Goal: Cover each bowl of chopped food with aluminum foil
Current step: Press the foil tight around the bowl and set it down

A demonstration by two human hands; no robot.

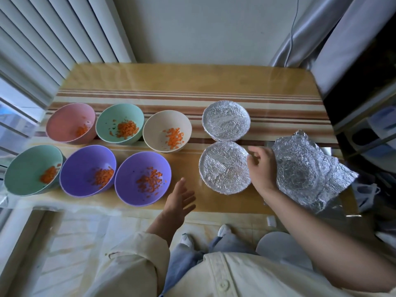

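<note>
Several open bowls of chopped orange food stand on the left of the table: pink, green, beige, a second green and two purple ones. Two foil-covered bowls sit to their right. A crumpled stack of foil sheets lies at the right edge. My right hand hovers between the near covered bowl and the foil, fingers loosely curled, holding nothing. My left hand is open with straight fingers beside the near purple bowl.
The striped table butts against a white wall at the back. Blinds hang at the left, a curtain and a dark shelf stand at the right. A round stool is below the table's front edge by my feet.
</note>
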